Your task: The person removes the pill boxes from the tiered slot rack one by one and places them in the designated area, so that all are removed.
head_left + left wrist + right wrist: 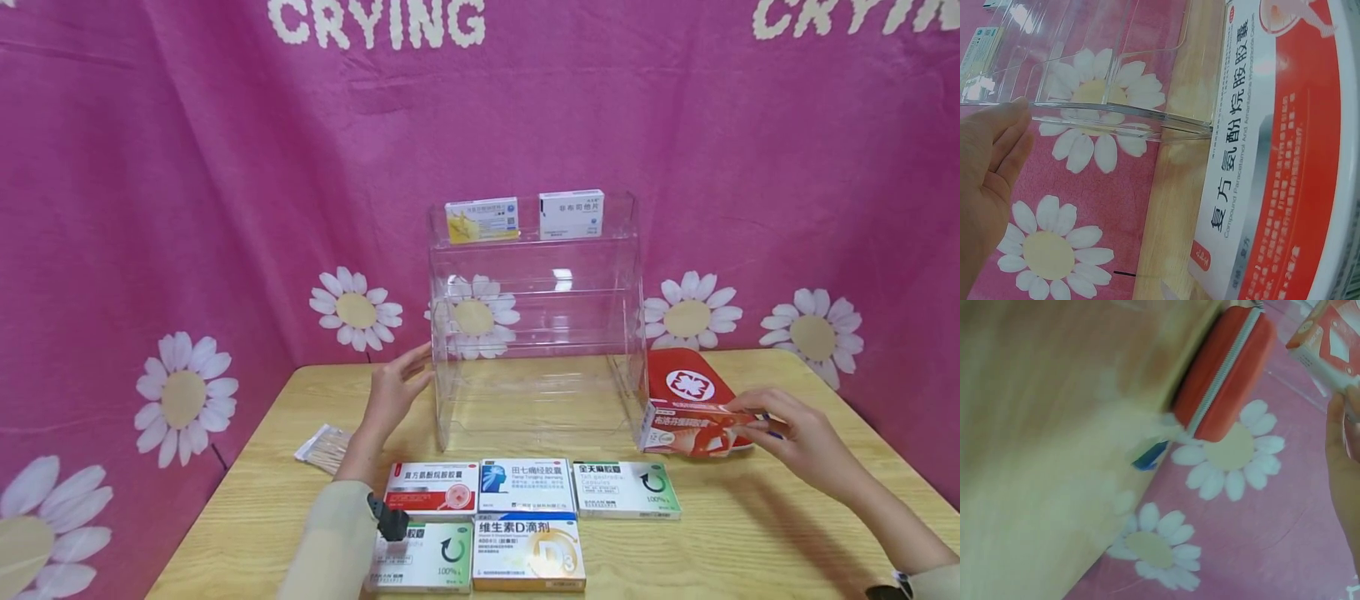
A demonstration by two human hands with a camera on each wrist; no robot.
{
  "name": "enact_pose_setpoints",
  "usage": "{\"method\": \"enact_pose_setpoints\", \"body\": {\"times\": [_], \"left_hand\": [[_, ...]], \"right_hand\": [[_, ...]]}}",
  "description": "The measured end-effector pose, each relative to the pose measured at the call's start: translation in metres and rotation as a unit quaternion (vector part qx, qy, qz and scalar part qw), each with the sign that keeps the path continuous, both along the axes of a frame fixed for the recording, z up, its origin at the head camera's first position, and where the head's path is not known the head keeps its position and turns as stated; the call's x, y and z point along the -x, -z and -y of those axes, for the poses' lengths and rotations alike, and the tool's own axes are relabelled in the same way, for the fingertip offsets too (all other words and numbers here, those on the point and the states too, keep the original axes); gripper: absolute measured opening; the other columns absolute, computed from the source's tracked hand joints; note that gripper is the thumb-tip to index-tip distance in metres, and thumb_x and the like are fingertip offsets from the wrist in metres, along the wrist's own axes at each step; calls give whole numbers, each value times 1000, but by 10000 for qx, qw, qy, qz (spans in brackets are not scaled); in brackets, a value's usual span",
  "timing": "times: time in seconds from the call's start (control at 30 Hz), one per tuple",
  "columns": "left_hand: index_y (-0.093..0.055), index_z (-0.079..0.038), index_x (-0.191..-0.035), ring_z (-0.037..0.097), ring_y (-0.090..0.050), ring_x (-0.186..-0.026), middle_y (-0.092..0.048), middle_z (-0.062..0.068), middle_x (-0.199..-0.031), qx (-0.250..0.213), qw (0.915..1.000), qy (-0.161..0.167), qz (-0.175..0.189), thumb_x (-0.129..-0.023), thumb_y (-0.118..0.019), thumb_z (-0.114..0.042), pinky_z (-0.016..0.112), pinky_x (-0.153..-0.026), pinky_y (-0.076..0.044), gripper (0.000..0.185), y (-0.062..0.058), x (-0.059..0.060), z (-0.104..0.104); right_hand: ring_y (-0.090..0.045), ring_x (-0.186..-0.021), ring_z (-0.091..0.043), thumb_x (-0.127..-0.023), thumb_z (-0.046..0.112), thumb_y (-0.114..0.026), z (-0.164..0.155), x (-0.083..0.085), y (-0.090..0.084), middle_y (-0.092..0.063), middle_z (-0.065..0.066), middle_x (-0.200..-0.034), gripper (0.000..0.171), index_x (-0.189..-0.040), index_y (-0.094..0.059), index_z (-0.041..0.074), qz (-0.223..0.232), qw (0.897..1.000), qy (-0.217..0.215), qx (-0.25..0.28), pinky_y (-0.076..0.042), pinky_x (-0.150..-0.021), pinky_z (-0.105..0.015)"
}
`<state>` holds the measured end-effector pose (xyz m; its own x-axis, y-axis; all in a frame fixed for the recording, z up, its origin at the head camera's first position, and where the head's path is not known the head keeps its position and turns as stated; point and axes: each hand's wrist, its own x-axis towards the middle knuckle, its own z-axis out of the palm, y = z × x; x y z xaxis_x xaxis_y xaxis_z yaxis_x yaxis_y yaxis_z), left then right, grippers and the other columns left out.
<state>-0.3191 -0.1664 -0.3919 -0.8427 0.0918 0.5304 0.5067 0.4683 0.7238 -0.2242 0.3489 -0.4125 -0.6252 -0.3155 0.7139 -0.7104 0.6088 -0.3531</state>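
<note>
My left hand lies with straight fingers against the left wall of a clear acrylic tiered shelf. In the left wrist view its fingertips touch the shelf's edge. Out at the right, my right hand grips one end of a red-and-white medicine box and holds it low beside the shelf's right foot, in front of a red first-aid pouch. The right wrist view shows the box, my fingers and the pouch.
Several medicine boxes lie flat in two rows at the table's front: red-white, blue-white, green-white, another green-white, orange. Two boxes stand on the top tier. A cotton swab pack lies left.
</note>
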Motion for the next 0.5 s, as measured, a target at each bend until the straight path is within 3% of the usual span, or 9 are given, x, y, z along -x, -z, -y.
{"method": "enact_pose_setpoints", "body": {"times": [0.17,0.5], "left_hand": [[-62,2,-128,37,-68,-111,-67,22,-123,14,10000,-40,65,-85,-70,5,38,-96,-57,44,1,0,-1],[-62,2,-127,36,-68,-111,-68,22,-122,-1,10000,-42,77,-85,-70,5,38,-97,-57,43,1,-1,-1]], "right_hand": [[-56,-90,12,-59,-27,-75,-12,-9,10,-62,13,-100,53,-100,-69,7,253,9997,-18,2,-54,-72,-1],[-61,-86,11,-65,-27,-71,-35,-19,27,-63,13,-98,46,-99,-68,4,761,9969,-58,188,-55,-71,-3]]}}
